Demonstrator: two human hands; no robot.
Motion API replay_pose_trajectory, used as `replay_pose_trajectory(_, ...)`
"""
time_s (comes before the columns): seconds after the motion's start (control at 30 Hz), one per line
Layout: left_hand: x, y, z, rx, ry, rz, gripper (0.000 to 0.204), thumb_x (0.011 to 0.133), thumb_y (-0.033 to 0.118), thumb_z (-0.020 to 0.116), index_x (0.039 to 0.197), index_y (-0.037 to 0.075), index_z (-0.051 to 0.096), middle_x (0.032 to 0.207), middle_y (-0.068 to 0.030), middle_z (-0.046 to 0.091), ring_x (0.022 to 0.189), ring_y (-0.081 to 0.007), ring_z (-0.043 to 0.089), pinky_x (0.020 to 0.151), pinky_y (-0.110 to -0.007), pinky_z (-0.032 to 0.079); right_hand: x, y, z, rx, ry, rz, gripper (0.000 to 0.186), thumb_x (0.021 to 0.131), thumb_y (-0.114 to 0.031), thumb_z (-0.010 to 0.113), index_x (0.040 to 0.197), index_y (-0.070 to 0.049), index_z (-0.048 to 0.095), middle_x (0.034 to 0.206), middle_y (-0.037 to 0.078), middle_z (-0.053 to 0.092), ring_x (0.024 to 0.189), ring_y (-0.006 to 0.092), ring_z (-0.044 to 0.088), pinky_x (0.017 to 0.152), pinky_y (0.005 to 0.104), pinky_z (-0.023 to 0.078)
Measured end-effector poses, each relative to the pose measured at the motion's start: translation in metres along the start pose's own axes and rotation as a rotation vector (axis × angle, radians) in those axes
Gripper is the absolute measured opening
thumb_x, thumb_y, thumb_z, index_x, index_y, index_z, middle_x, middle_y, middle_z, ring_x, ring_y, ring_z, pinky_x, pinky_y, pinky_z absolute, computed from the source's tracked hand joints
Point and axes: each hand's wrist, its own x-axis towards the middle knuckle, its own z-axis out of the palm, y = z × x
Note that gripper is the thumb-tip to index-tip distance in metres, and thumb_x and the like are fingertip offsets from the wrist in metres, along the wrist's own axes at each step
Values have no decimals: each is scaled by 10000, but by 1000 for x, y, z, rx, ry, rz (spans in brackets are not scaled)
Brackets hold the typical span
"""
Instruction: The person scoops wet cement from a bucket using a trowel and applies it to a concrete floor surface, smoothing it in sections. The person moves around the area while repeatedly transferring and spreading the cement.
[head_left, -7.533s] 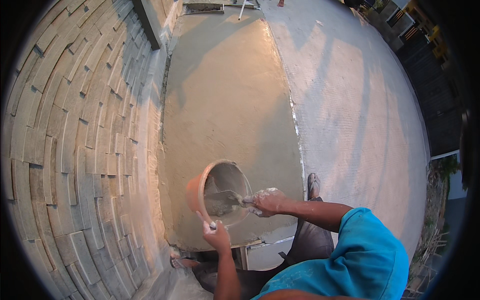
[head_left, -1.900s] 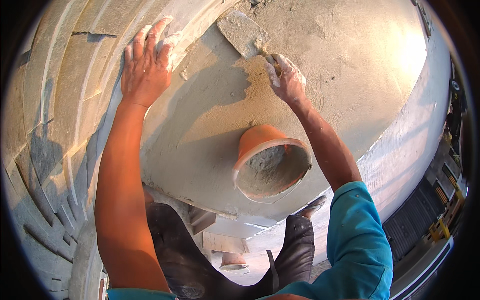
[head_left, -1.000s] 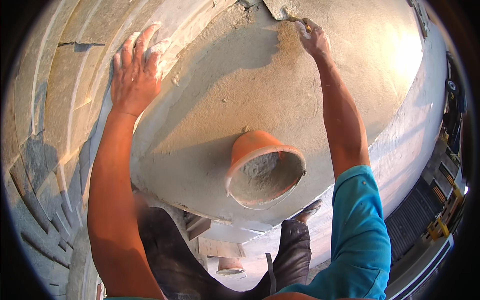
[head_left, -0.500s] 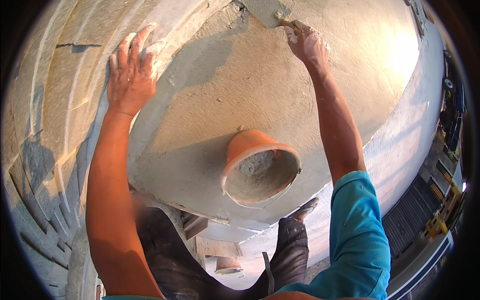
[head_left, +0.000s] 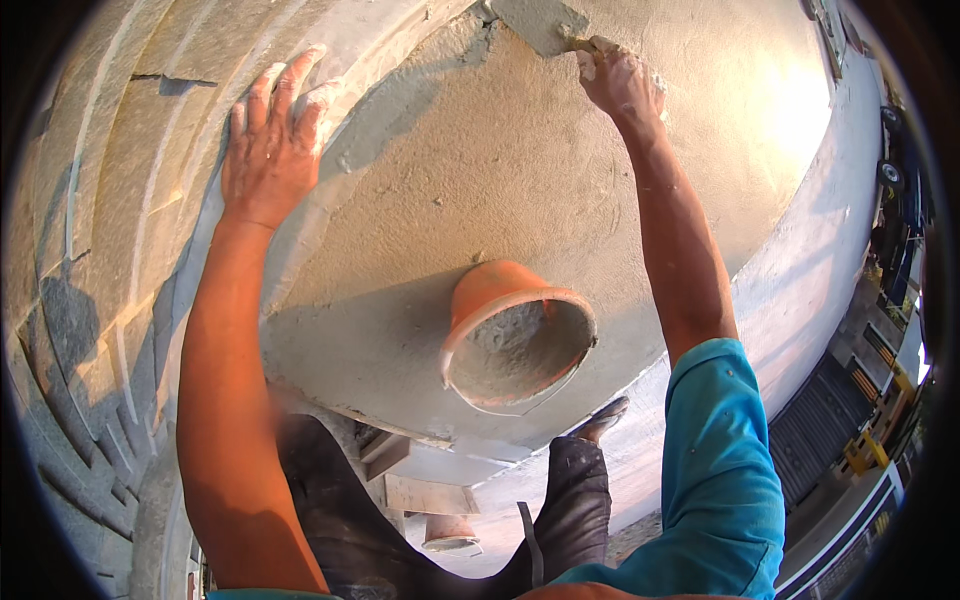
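Note:
My left hand [head_left: 272, 155], dusted pale with mortar, rests with spread fingers on the ledge at the foot of the stone-clad wall [head_left: 120, 240]. My right hand [head_left: 625, 88] grips the handle of a mortar-coated trowel [head_left: 535, 28], whose blade lies on the wet cement surface [head_left: 720, 160] at the top of the view, beside a rough, crumbly patch along the wall edge. An orange bucket [head_left: 495, 285] stands on the cement between my arms, tilted in the fisheye view, with wet grey mortar inside and its wire handle hanging at the near side.
My trousered legs and sandalled foot [head_left: 600, 420] are below. Near them are a board [head_left: 430, 495] and a second bucket [head_left: 450, 532]. Beyond the cement strip's right edge runs a pale pavement [head_left: 800, 290], with a dark vehicle [head_left: 893, 200] and a dark slatted gate [head_left: 820, 420] at the far right.
Earlier both hands held the bucket and trowel; the bucket now stands down and my left hand is on the wall ledge. Lately the trowel moved up and right, then slightly back.

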Motion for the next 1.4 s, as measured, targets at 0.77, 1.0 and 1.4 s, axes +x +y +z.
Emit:
replay_pose_trajectory(0.77, -2, -3, 3, -22, 31, 9, 408, 793, 148, 736, 1136, 101, 521, 1526, -41, 326, 1326, -370, 382, 1028, -547, 379, 81, 85, 37, 372, -58, -76, 413, 964, -467, 548, 1208, -154, 659, 1089, 165, 705, 1024, 336, 680, 882, 450, 539)
replay_pose_trajectory(1.0, 4, 1, 1, -6, 22, 14, 441, 774, 141, 757, 1139, 108, 511, 1529, -36, 320, 1323, -354, 390, 1006, -522, 400, 10, 38, 70, 338, -32, -101, 326, 980, -388, 525, 1181, -167, 654, 1065, 127, 716, 1008, 336, 684, 847, 471, 538)
replay_pose_trajectory(1.4, 11, 4, 1, -69, 17, 44, 370, 875, 114, 557, 1239, 45, 553, 1494, -171, 351, 1367, -409, 323, 1073, -600, 297, -135, -37, 50, 345, -235, -578, 251, 943, -292, 612, 1150, -149, 610, 1006, 63, 686, 935, 269, 681, 732, 418, 577)
